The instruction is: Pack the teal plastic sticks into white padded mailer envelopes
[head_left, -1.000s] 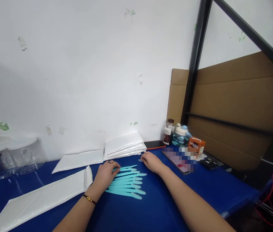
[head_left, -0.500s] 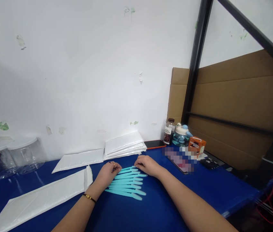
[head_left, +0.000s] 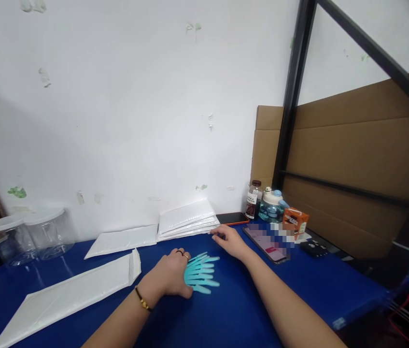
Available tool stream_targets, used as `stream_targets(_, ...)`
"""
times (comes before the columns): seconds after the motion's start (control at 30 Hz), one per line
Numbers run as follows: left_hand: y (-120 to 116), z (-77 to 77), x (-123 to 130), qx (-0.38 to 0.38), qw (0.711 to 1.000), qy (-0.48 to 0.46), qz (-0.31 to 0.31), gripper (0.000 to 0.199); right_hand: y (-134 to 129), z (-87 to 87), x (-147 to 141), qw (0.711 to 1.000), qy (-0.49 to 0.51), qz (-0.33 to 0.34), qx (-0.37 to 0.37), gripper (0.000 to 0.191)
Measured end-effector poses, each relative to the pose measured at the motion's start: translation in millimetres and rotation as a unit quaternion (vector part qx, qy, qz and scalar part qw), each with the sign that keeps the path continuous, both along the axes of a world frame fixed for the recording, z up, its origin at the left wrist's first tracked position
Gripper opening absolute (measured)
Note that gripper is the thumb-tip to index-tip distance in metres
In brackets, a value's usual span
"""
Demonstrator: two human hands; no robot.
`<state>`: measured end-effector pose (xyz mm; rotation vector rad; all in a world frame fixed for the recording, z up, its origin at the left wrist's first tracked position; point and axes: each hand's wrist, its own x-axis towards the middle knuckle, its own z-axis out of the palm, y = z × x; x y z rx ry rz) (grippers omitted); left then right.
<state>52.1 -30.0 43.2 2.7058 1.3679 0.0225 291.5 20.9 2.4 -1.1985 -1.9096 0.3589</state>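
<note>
Several turquoise sticks with flat pale tips (head_left: pixel 204 276) lie fanned out on the blue table (head_left: pixel 207 324). My left hand (head_left: pixel 175 273) is wrapped round their left ends, thumb on the near side and fingers on the far side; its palm hides those ends. Just beyond the far right of the fan, my right hand (head_left: pixel 229 240) hovers apart from the sticks, fingers loosely bent and parted, nothing seen in it. A white padded envelope (head_left: pixel 77 295) with its flap end toward my left wrist lies at the left.
Along the wall are a stack of white envelopes (head_left: pixel 186 220), another envelope (head_left: pixel 122 240) and clear tubs (head_left: pixel 50 237). At the right are a phone (head_left: pixel 231 219), a dark bottle (head_left: pixel 252 203), a blue jug (head_left: pixel 271 210), an orange box (head_left: pixel 296 221) and a second phone (head_left: pixel 271 249).
My left hand has gone from a pinch at the far stick to a grasp round the left ends, drawing them closer together. My right hand has let go and moved slightly right and away.
</note>
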Motion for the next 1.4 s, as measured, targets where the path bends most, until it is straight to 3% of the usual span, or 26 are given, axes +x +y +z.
stream_targets(0.2,-1,-5.9,37,0.022,0.997,0.054,0.047,0.044,-2,-3.5,3,1.0,0.021,-0.008,-0.005,0.023)
stream_targets(0.33,8,-15.9,39,0.008,0.998,0.022,0.059,0.037,-3,-3.3,4,0.997,0.068,-0.013,-0.017,0.029)
stream_targets(0.43,9,-21.7,35,0.007,0.997,-0.01,0.079,0.031,-3,-5.0,-1,0.984,0.155,0.001,-0.082,0.039)
stream_targets(0.57,7,-23.0,31,0.018,0.99,-0.063,0.127,0.032,-9,-5.3,-18,0.924,0.331,0.007,-0.192,0.054)
stream_targets(0.67,8,-20.3,34,0.029,0.979,-0.107,0.168,0.037,-21,3.0,-38,0.864,0.469,0.064,-0.172,0.066)
stream_targets(0.73,10,-20.2,40,0.024,0.968,-0.191,0.161,0.039,-32,11.9,-54,0.837,0.512,0.127,-0.145,0.078)
stream_targets(0.8,12,-24.1,50,0.016,0.942,-0.319,0.102,0.044,-42,20.7,-69,0.84,0.5,0.163,-0.137,0.08)
stream_targets(0.87,12,-31.5,61,0.013,0.908,-0.419,0.022,0.049,-50,27.6,-80,0.867,0.457,0.148,-0.129,0.061)
stream_targets(0.93,11,-38.8,68,-0.001,0.893,-0.449,-0.023,0.051,-53,32.4,-83,0.89,0.422,0.122,-0.126,0.038)
stream_targets(1.0,10,-41.0,66,-0.041,0.893,-0.448,-0.027,0.055,-54,35.1,-78,0.899,0.408,0.113,-0.108,0.028)
stream_targets(1.07,11,-34.4,50,-0.073,0.905,-0.419,-0.007,0.076,-51,35.4,-68,0.904,0.407,0.109,-0.073,0.025)
stream_targets(1.17,15,-10.8,-2,-0.053,0.945,-0.32,0.038,0.114,-43,29.8,-55,0.911,0.4,0.085,-0.051,0.029)
stream_targets(1.23,20,5.5,-50,-0.004,0.964,-0.259,0.064,0.118,-37,22.9,-51,0.918,0.383,0.072,-0.073,0.036)
stream_targets(1.3,26,14.3,-99,0.012,0.973,-0.185,0.133,0.123,-33,16.2,-50,0.922,0.371,0.066,-0.083,0.037)
stream_targets(1.4,32,9.5,-153,-0.023,0.963,-0.08,0.258,0.128,-33,10.5,-54,0.924,0.367,0.07,-0.077,0.035)
